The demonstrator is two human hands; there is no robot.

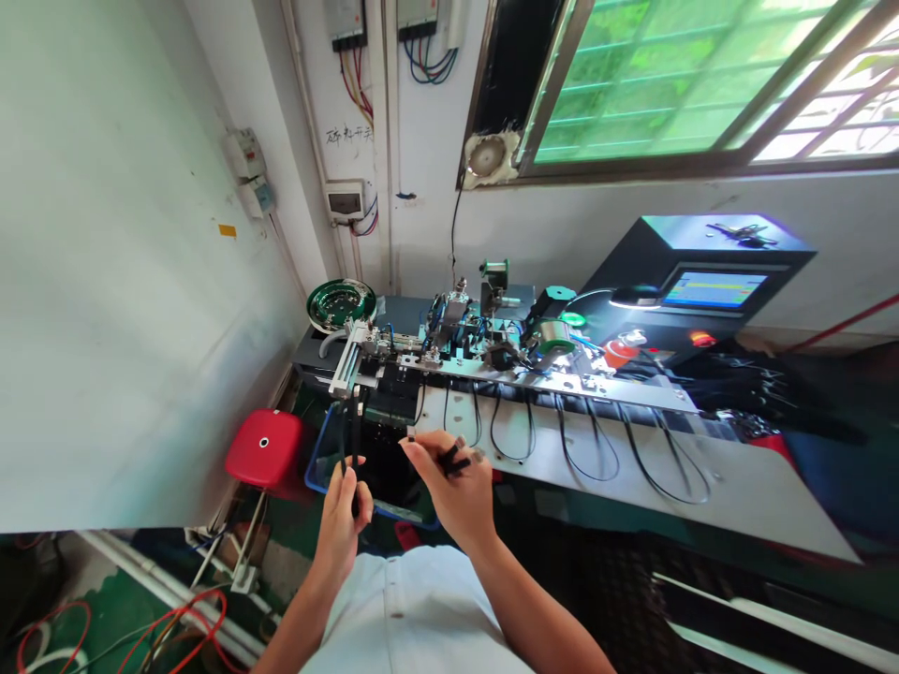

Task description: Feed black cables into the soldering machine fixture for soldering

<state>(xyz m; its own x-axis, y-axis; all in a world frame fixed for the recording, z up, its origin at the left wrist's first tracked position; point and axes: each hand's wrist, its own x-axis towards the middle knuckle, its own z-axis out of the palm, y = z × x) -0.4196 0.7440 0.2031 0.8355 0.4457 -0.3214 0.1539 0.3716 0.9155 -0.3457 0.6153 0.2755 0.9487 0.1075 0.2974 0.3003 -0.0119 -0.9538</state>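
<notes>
My left hand (344, 515) is closed around a black cable (353, 440) that runs up toward the machine's left end. My right hand (453, 487) pinches another short black cable piece (455, 461), with a small plug end (411, 433) showing at its fingertips. Both hands hover in front of the white bench edge (737, 487), above a blue bin (319, 473) of black cables.
An assembly machine (456, 342) with a green bowl feeder (341, 304), a solder spool (552, 339) and a touchscreen console (713, 288) stands on the bench. Black cable loops (582, 449) hang from its rail. A red stool (265, 447) stands at the left.
</notes>
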